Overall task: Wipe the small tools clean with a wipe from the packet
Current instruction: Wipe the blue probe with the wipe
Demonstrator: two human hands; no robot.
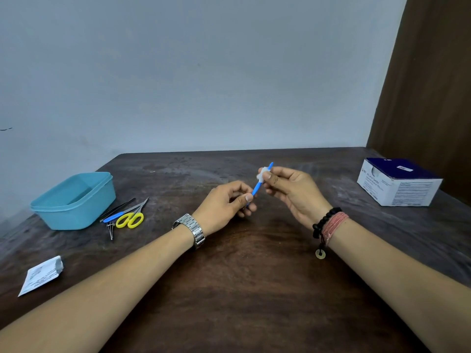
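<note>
Where dark wooden table ends, pale wall rises.

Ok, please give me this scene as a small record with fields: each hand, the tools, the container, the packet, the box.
left hand: pinches lower end of blue tool
right hand: presses white wipe around the tool's upper part
waiting tools: yellow scissors, tweezers, others, beside the container
container: teal tub, open, far left
packet: torn, near left
box: far right
</note>
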